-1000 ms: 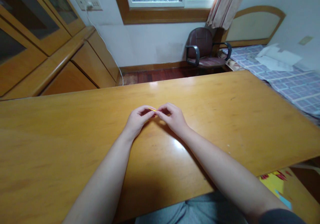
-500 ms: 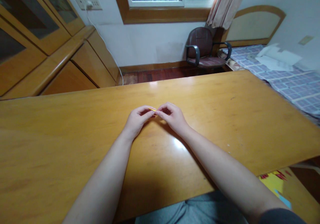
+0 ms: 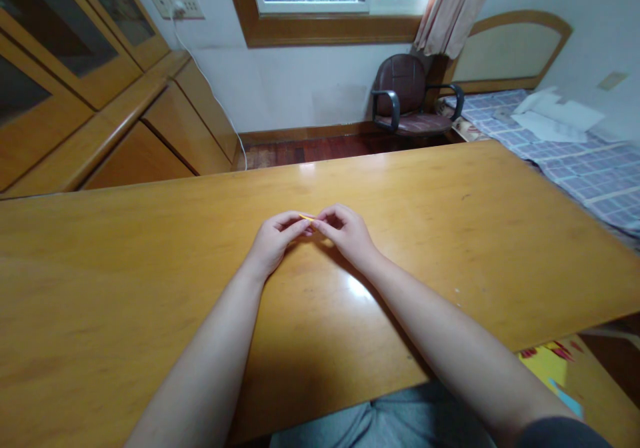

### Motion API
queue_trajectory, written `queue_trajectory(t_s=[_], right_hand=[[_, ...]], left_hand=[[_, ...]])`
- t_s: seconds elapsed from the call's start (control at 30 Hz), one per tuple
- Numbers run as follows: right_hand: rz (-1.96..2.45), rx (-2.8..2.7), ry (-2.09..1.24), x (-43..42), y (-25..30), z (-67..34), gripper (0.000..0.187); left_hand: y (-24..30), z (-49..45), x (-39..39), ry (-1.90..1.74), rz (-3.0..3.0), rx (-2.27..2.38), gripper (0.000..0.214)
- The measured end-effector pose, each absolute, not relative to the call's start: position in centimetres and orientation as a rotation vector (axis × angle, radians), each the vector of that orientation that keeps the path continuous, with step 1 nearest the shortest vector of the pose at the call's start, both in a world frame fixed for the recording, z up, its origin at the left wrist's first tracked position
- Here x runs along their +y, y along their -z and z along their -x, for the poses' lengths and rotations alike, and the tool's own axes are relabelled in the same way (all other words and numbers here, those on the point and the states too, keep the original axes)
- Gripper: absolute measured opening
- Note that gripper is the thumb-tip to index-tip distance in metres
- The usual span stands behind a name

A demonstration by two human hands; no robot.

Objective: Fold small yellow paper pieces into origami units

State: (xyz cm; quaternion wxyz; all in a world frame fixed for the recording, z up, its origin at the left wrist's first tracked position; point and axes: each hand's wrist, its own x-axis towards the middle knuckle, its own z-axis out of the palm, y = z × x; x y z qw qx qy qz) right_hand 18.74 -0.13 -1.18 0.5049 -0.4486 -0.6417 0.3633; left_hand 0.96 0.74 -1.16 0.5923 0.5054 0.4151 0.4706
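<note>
Between my fingertips is a small, thin orange-yellow piece [image 3: 307,218], seen nearly edge-on, possibly folded paper; its exact kind is too small to tell. My left hand [image 3: 277,236] pinches it from the left between thumb and fingers. From the right, my right hand [image 3: 347,230] pinches the same piece, its thumb tip meeting the left one. Most of the piece is hidden behind the fingers. Both hands are held just over the middle of the glossy wooden table [image 3: 425,235].
Tiny white specks [image 3: 457,291] lie on the table at right. Past the far edge stand a brown armchair [image 3: 403,95] and a bed with a checked sheet [image 3: 575,161]. A wooden cabinet [image 3: 170,125] is at left. Yellow and blue items [image 3: 547,371] sit below the near right edge.
The orange-yellow piece has shifted and tilted slightly between the fingertips. My fingers have moved a little; both arms stay in nearly the same place.
</note>
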Motion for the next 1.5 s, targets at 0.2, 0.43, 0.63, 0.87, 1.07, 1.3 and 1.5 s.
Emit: queue_trajectory(t_s=[0.2, 0.43, 0.63, 0.87, 1.07, 1.3, 1.5], right_hand=[[1.076, -1.561, -0.874, -0.11, 1.42, -18.66, 0.019], [1.103, -1.533, -0.936, 0.08, 1.65, -18.61, 0.026], [1.094, -1.551, -0.99, 0.14, 1.74, -18.81, 0.026], [1.083, -1.525, -1.018, 0.18, 1.71, -18.72, 0.024], [1.081, -1.516, -1.025, 0.1, 1.6, -18.76, 0.023], [1.082, -1.489, -1.052, 0.24, 1.79, -18.82, 0.025], [1.077, -1.524, -1.055, 0.17, 1.57, -18.84, 0.025]], left_hand=[[1.24, -1.12, 0.91, -1.119, -1.176, 1.001, 0.021], [1.19, -1.09, 0.83, -1.155, -1.225, 1.006, 0.021], [1.33, -1.05, 0.89, -1.17, -1.268, 0.988, 0.022], [1.59, -1.0, 0.95, -1.169, -1.223, 0.985, 0.023], [1.29, -1.01, 0.88, -1.147, -1.14, 0.998, 0.026], [1.3, -1.14, 0.92, -1.144, -1.092, 0.979, 0.027], [1.14, -1.31, 0.83, -1.144, -1.115, 1.002, 0.028]])
